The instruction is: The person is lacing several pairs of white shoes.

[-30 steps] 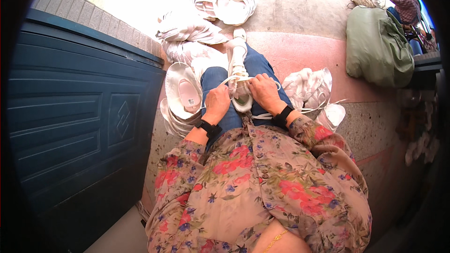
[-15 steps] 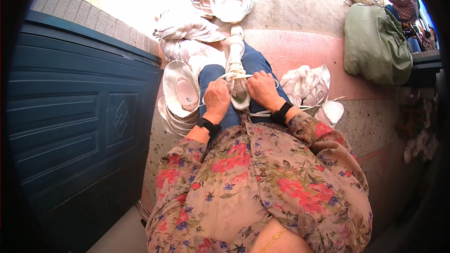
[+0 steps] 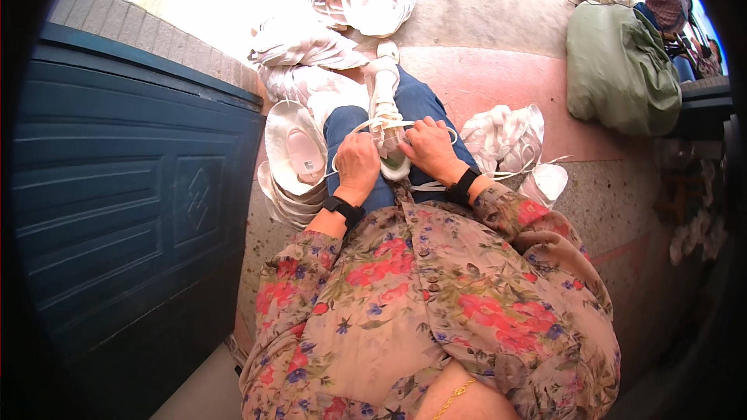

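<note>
Between my knees rests a white shoe (image 3: 394, 169), its opening toward me. A cream shoelace (image 3: 393, 122) crosses over it and loops out to both sides. My left hand (image 3: 358, 163) is closed at the shoe's left side, with the lace running into its fingers. On the other side my right hand (image 3: 432, 149) is closed on the lace too, its fingertips close to the shoe; they partly hide the lacing. Beyond the shoe, a long white padded piece (image 3: 383, 82) stretches away between my legs.
Nested white shoe uppers (image 3: 274, 140) stand by my left leg, near a dark blue panelled door (image 3: 101, 187). More white bundles (image 3: 307, 47) lie ahead. To my right are a white pile (image 3: 506, 136) with loose laces and a green sack (image 3: 618, 70); another person (image 3: 661, 0) sits beyond.
My right hand has shifted slightly inward, toward the shoe. The left hand stays nearly in place, and the lace still loops across. The whole view has drifted a little.
</note>
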`<state>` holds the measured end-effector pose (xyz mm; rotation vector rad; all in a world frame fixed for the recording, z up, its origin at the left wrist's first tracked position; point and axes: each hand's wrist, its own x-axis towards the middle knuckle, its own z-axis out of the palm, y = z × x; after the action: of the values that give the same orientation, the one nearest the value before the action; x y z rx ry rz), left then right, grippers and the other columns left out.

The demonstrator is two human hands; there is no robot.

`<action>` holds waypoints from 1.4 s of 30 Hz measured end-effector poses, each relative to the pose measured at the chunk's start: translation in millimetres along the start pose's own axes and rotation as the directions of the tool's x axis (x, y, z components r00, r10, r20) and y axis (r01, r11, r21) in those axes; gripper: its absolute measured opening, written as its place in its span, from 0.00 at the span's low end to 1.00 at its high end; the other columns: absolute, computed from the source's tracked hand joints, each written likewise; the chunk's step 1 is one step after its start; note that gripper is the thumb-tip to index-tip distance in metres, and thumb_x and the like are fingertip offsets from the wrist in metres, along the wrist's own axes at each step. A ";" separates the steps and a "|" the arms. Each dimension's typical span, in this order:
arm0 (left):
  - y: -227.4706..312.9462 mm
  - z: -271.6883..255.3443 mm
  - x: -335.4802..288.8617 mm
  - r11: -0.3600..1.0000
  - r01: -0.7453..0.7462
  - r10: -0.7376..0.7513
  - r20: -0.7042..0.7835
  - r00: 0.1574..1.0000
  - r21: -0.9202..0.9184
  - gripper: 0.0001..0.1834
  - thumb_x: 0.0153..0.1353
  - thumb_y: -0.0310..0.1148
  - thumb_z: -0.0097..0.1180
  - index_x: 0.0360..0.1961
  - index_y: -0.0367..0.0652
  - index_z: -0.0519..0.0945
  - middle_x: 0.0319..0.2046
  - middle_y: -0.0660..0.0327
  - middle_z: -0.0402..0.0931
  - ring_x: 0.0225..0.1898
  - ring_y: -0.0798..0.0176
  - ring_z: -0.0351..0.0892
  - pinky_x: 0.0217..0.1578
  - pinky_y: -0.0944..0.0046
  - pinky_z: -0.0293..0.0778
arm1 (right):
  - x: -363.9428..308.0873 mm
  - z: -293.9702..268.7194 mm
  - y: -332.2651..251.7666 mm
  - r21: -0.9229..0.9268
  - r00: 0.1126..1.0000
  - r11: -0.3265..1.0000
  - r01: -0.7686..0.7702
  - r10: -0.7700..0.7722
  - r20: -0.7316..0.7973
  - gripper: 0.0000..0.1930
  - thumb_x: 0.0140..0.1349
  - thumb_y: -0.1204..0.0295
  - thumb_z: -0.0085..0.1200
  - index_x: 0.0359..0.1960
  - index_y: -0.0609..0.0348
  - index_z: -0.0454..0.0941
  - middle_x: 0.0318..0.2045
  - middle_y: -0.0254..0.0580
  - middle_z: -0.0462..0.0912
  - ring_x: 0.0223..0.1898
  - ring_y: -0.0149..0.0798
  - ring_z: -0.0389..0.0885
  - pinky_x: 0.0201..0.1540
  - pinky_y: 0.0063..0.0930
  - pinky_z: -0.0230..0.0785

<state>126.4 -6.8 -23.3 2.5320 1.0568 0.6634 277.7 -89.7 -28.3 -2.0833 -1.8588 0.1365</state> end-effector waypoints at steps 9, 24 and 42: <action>-0.4 -4.9 11.1 0.991 -0.048 0.030 0.140 0.990 0.127 0.05 0.48 0.32 0.52 0.22 0.42 0.75 0.21 0.57 0.74 0.30 0.56 0.72 0.28 0.57 0.67 | 2.8 -4.4 -7.8 -0.008 0.999 0.999 -0.036 0.036 0.039 0.10 0.47 0.64 0.56 0.23 0.58 0.77 0.27 0.40 0.73 0.36 0.41 0.69 0.37 0.35 0.58; 6.2 -6.5 21.9 0.838 -0.446 0.379 0.251 0.891 0.314 0.04 0.45 0.30 0.50 0.24 0.45 0.71 0.22 0.63 0.71 0.32 0.61 0.70 0.28 0.61 0.63 | 10.5 4.4 -3.2 -0.045 0.976 0.975 0.216 -0.214 0.040 0.07 0.45 0.75 0.49 0.28 0.59 0.71 0.25 0.42 0.75 0.34 0.42 0.73 0.35 0.34 0.64; 12.3 6.2 12.2 0.692 -0.547 0.461 0.294 0.837 0.471 0.07 0.45 0.33 0.48 0.21 0.42 0.75 0.21 0.62 0.69 0.31 0.61 0.66 0.28 0.58 0.59 | 23.7 0.1 17.7 0.108 0.910 0.918 0.382 -0.394 0.131 0.02 0.43 0.74 0.51 0.21 0.55 0.73 0.22 0.37 0.75 0.31 0.40 0.73 0.35 0.30 0.66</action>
<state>144.4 -6.9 -19.3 3.3669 0.5115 0.2945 297.7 -67.9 -30.3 -1.6479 -2.2790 0.2690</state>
